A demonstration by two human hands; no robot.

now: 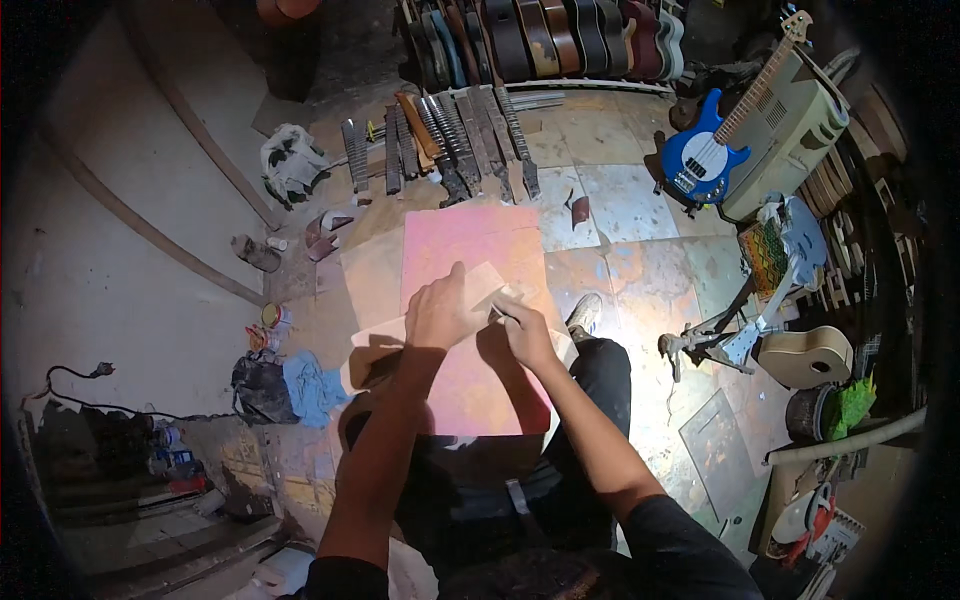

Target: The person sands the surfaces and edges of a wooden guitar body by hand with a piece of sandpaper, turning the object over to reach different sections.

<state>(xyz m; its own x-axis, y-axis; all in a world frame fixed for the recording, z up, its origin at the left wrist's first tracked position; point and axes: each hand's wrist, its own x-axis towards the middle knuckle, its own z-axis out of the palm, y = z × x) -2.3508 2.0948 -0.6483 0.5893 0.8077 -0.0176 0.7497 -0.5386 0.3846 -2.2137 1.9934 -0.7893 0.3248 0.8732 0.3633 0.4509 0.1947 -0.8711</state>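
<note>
A pink board (pixel 469 228) lies across my lap. On it is a pale wooden piece (pixel 486 276), with a wider pale piece (pixel 362 350) showing under my left forearm; whether they are joined I cannot tell. My left hand (pixel 434 310) rests on the pale wood, fingers extended and slightly bent. My right hand (pixel 527 330) is closed at the wood's right edge, pinching a small thin item (pixel 501 308) that I cannot make out.
Guitar necks (pixel 450 140) lie ahead, below racked guitar bodies (pixel 530 40). A blue bass (pixel 705 170), clamp stand (pixel 700 345) and unpainted guitar (pixel 805 357) are rightward. Leftward are cloths (pixel 315 385), a wall and a plug cable (pixel 85 372). Someone's arm (pixel 287 8) shows top left.
</note>
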